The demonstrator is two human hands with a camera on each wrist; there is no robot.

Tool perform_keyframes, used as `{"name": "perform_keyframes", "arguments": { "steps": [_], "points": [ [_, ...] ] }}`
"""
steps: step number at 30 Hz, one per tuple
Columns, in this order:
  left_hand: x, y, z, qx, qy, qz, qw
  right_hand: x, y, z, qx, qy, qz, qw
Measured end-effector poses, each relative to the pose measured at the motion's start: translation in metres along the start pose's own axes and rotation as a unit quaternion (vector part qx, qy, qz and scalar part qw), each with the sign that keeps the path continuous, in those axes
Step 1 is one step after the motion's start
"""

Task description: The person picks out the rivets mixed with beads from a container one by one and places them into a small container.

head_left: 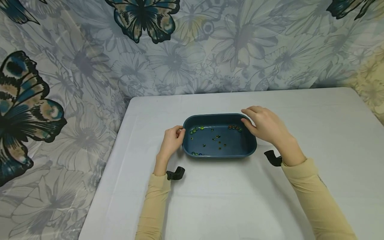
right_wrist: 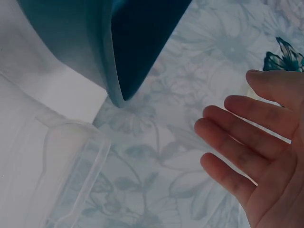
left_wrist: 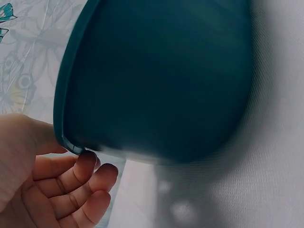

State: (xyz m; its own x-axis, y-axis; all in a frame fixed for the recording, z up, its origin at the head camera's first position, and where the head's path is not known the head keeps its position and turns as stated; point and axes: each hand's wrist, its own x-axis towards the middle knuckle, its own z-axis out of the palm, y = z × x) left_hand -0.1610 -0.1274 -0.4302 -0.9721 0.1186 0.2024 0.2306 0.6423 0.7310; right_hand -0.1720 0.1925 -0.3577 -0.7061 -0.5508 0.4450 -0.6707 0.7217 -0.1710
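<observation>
A dark blue rectangular tub [head_left: 216,156] with rounded corners stands on the white table. Several small glass marbles [head_left: 202,128], greenish and some reddish, lie scattered over its floor, with a few lined up along the back and front walls. My left hand [head_left: 171,141] pinches the tub's left rim; in the left wrist view the thumb lies over the rim and the fingertips are under it. At the back right corner hovers my right hand [head_left: 268,126]. The right wrist view shows its fingers [right_wrist: 237,142] spread and nearly straight, apart from the rim, holding nothing.
A clear plastic container [right_wrist: 76,161] lies beside the tub's right end, mostly hidden behind my right hand in the head view. Black wrist mounts [head_left: 176,173] stick out from both sleeves. A butterfly-patterned curtain [head_left: 192,66] hangs behind the table [head_left: 210,203].
</observation>
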Motion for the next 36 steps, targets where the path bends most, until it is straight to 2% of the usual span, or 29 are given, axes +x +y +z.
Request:
{"name": "perform_keyframes", "arguments": {
  "steps": [10,21,36],
  "points": [
    [-0.001,0.0,0.002,-0.019,-0.003,-0.023,0.9996,0.007,-0.003,0.004,0.011,-0.048,0.011,0.9987],
    [-0.001,0.0,0.003,-0.027,-0.01,-0.051,0.9983,0.017,-0.005,0.005,0.01,-0.093,0.003,0.9956],
    [0.0,-0.001,0.003,-0.028,-0.011,-0.055,0.998,0.024,-0.007,0.012,0.018,-0.158,0.022,0.987]
  ]
}}
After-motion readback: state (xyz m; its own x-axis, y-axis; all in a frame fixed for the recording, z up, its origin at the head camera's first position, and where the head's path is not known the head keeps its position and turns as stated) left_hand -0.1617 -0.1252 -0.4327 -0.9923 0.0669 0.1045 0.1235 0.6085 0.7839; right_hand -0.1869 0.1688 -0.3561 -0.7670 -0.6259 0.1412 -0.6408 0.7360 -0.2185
